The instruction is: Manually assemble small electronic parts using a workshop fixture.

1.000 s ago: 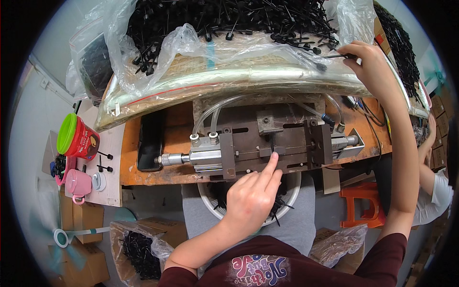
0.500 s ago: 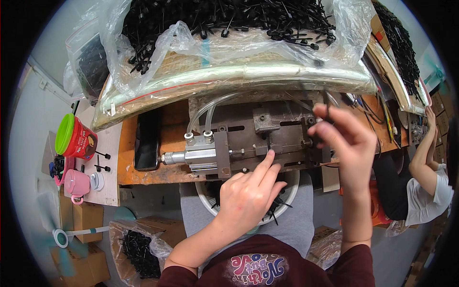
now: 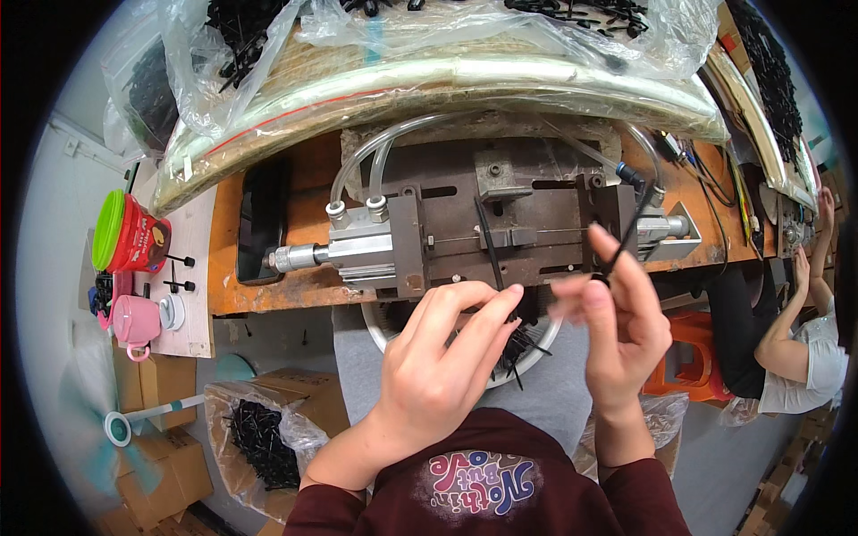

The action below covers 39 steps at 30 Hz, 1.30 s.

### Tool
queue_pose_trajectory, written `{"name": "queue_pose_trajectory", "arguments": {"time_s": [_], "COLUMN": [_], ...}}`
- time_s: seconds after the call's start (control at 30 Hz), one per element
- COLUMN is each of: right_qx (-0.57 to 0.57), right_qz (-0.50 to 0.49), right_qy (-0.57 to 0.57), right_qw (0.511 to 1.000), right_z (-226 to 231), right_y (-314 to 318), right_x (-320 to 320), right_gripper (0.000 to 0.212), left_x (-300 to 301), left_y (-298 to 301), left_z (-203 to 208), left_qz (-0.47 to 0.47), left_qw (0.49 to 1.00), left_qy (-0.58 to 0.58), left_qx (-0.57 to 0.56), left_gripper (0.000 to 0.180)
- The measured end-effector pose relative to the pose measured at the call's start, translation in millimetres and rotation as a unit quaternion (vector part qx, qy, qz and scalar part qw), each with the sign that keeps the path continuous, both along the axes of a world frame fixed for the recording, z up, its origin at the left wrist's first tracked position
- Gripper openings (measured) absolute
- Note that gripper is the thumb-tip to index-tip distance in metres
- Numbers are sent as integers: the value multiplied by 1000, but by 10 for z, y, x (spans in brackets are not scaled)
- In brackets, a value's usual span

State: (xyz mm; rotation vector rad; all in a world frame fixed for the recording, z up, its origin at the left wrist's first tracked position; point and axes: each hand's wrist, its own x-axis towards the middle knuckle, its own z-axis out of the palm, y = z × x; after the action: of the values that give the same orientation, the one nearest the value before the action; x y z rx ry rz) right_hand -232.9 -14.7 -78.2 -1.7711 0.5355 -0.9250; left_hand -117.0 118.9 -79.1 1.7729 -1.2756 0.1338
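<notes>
My left hand (image 3: pixel 438 357) is closed in front of the metal fixture, its thumb and fingertips pinching a thin black plastic stick (image 3: pixel 488 234) that slants up across the fixture's central block (image 3: pixel 509 238). To its right, my right hand (image 3: pixel 626 335) is raised with curled, slightly blurred fingers. A second black stick (image 3: pixel 633 230) runs up from between those fingers. The fixture has a dark plate (image 3: pixel 456 214), a silver air cylinder (image 3: pixel 365 250) on the left and another (image 3: pixel 657 230) on the right. Under my hands, a white-rimmed bowl (image 3: pixel 374 329) on my lap holds more black sticks.
A plastic-lined tray (image 3: pixel 447 76) heaped with black parts stands behind the fixture. A phone (image 3: pixel 261 223), red tub (image 3: pixel 143 237) and pink cup (image 3: pixel 136 320) are at left. A lined carton (image 3: pixel 313 397) sits below. A co-worker (image 3: pixel 791 348) works at far right beside an orange stool (image 3: pixel 693 362).
Both hands have drawn back toward me from the fixture. The left now pinches a black stick that stood at the central block; the right has come down and left. The view has shifted.
</notes>
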Motion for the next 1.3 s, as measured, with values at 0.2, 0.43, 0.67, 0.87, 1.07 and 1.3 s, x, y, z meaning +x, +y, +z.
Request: {"name": "queue_pose_trajectory", "arguments": {"time_s": [0.2,0.43,0.67,0.87,1.07,1.3], "right_qx": [-75,-139,-228,-336,-383,-432], "right_qz": [-58,43,69,97,142,123], "right_qy": [-67,-50,95,130,179,254], "right_qw": [993,988,967,928,895,857], "right_z": [-93,12,179,103,-22,9], "right_y": [-33,-86,-191,-210,-153,-53], "right_x": [-150,-205,-261,-94,29,167], "right_gripper": [42,41,39,37,31,27], "left_x": [9,53,34,51,84,42], "left_y": [-122,-235,-222,-191,194,384], "left_z": [-165,-83,-88,-112,7,-331], "left_qz": [-12,5,15,-3,-146,-199], "left_qw": [991,968,968,977,971,947], "left_qy": [-105,-206,-195,-166,-56,17], "left_qx": [83,144,158,136,179,252], "left_gripper": [27,28,27,27,25,22]}}
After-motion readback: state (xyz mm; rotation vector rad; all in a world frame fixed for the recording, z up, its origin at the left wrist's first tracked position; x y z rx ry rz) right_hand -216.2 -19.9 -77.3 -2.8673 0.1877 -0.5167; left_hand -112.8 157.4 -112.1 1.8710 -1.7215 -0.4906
